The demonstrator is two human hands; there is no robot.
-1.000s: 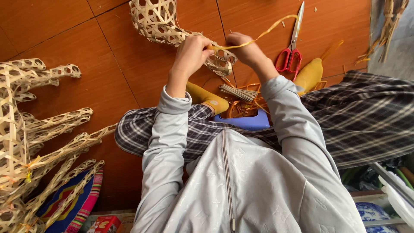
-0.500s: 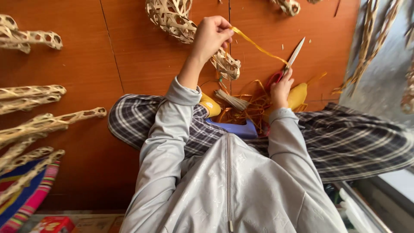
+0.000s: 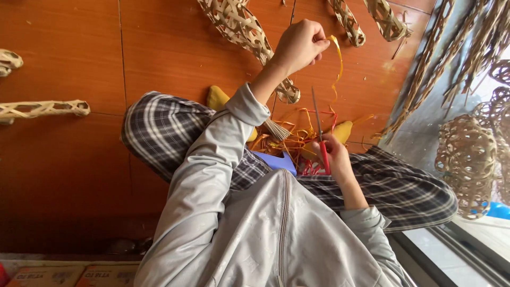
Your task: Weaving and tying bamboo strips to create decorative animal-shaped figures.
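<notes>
Above the red-handled scissors (image 3: 320,139), the left hand (image 3: 299,47) pinches a yellow strip (image 3: 337,69) beside the woven basket (image 3: 245,33). Right hand (image 3: 333,155) grips the scissors. Risk: slack strip may shift, causing a misplaced cut.

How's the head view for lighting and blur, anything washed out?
Head view: daylight comes in from the right, washing out the window area at the lower right. The left hand pinching the yellow strip is sharp. The right hand on the red-handled scissors is slightly soft.
</notes>
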